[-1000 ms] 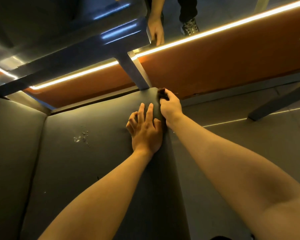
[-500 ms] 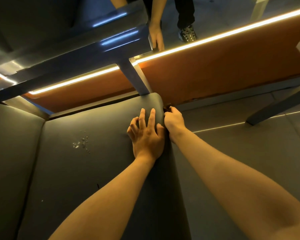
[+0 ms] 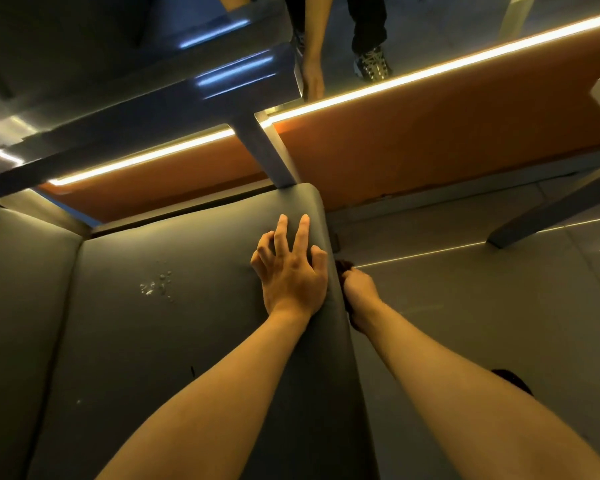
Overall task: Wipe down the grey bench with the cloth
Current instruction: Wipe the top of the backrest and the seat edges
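Observation:
The grey bench (image 3: pixel 174 341) fills the lower left, its padded seat ending in a rounded right edge. My left hand (image 3: pixel 291 271) rests on the seat near that edge, fingers spread and pressing the cushion. My right hand (image 3: pixel 359 292) is down along the bench's right side face, gripping a small dark cloth (image 3: pixel 343 266) of which only a bit shows above the fingers. A cluster of small water droplets (image 3: pixel 156 285) sits on the seat left of my left hand.
An orange panel (image 3: pixel 430 147) with a glowing light strip runs behind the bench, under a mirrored wall showing a person's reflected hand and shoe. A metal post (image 3: pixel 267 157) stands at the bench's far corner. Grey floor (image 3: pixel 482 306) lies to the right, with a slanted table leg (image 3: pixel 551 209).
My right hand with the cloth has slid from the bench's far right corner towards me, down along the side face. My left hand stayed on the seat, its fingers spreading wider.

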The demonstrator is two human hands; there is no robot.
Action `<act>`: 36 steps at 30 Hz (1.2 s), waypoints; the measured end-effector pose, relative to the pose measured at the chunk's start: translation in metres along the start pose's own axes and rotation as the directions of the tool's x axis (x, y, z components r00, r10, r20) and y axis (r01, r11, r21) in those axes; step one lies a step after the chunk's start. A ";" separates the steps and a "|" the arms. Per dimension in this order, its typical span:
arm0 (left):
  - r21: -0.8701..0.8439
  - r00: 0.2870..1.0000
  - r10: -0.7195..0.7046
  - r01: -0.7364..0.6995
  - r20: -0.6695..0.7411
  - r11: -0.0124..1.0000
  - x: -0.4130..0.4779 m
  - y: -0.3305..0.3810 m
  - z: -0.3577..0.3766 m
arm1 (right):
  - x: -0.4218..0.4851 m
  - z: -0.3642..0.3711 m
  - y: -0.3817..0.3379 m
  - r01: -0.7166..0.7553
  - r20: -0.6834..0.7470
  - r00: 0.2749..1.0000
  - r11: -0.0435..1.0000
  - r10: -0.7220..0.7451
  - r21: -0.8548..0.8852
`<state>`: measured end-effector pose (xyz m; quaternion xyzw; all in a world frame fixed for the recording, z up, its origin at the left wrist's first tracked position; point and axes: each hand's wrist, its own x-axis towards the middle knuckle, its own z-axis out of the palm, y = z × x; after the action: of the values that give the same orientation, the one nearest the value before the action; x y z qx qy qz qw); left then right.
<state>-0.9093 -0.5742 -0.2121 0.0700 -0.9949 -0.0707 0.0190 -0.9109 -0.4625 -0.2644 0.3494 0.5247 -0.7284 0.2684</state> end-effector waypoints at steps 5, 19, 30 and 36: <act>0.012 1.000 -0.004 0.004 -0.002 1.000 -0.003 0.001 0.000 | -0.012 -0.001 -0.008 0.098 -0.015 0.995 0.994 -0.099 -0.051; -0.067 1.000 0.015 -0.014 0.017 0.998 0.002 -0.009 0.003 | -0.044 0.023 -0.036 0.524 0.123 0.831 0.689 -0.543 -0.501; -0.501 0.992 0.083 -0.023 0.096 0.865 -0.036 -0.002 -0.031 | -0.117 -0.008 -0.016 0.421 0.184 0.868 0.485 -0.461 -0.767; -0.891 0.986 0.036 0.131 0.163 0.436 -0.126 0.001 -0.072 | -0.172 0.015 -0.008 0.379 0.051 0.925 0.913 -0.376 -0.147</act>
<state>-0.7817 -0.5653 -0.1438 0.0713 -0.8012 -0.5935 -0.0272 -0.8153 -0.4705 -0.1212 0.2117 0.6342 -0.7273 0.1547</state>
